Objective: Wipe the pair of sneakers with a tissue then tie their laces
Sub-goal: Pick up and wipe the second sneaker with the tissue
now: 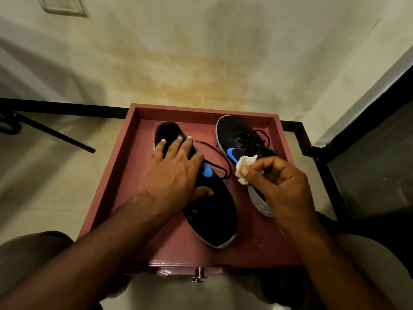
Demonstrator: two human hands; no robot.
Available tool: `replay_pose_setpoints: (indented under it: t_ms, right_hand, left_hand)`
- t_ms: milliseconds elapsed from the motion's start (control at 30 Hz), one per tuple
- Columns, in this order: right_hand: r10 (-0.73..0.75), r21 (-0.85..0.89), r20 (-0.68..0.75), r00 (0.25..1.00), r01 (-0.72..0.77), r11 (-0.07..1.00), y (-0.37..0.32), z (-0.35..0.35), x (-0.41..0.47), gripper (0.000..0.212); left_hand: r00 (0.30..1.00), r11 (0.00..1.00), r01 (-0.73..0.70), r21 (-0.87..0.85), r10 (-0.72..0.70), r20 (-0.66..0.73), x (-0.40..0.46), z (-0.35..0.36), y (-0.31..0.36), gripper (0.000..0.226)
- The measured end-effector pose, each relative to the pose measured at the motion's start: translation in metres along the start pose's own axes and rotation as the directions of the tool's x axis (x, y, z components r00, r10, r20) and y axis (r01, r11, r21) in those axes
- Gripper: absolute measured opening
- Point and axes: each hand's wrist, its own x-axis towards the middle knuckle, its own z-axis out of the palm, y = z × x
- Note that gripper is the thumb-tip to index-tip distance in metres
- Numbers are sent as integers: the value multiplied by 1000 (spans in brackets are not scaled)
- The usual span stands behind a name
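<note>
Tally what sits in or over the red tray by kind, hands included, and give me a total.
Sneakers: 2, left one and right one
Tissue: 1
Hands: 2, left hand and right hand
Total: 5, all at the red tray

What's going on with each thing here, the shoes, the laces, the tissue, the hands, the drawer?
Left sneaker: lying in the tray, held down, laces untied.
Right sneaker: upright in the tray, laces loose.
Loose lace: trailing across the tray floor.
Tissue: crumpled, pinched in the fingers.
Left hand: fingers straight, resting on the left sneaker.
Right hand: curled, pinching the tissue.
Red tray: open-topped, holding both sneakers.
</note>
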Motion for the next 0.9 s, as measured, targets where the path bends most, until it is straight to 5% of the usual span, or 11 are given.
replay_pose_setpoints:
  t_ms: [100,200,367,467,600,733,900]
  right_hand:
    - [-21,40,-9,1000,21,999,5,-4,5,31]
    - [8,130,-69,998,1,991,8,-9,10,29]
    - [88,420,-135,987,-24,907,5,-15,16,24]
    - [117,430,-160,980,-38,902,6,-17,18,16]
    - [54,321,-125,991,-12,947,5,-15,16,12]
    - [-147,-70,96,985,154,986,4,0,-2,21]
    - [-145,-232,331,932,230,945,16,26,-19,29]
  left_hand:
    - [994,982,-60,-179,76,84,6,-8,-17,68]
    - [980,944,-161,-289,187,63,10,-11,-41,48]
    - [976,958,-214,-192,215,-15,14,-10,-74,64]
    - [976,959,-214,-185,216,-11,16,-8,-84,77]
    - [981,975,-195,-110,195,-12,16,-5,-81,83]
    - [986,973,-165,-159,167,-5,21,-6,-73,87]
    - [981,990,-135,-49,140,137,22,4,-59,135]
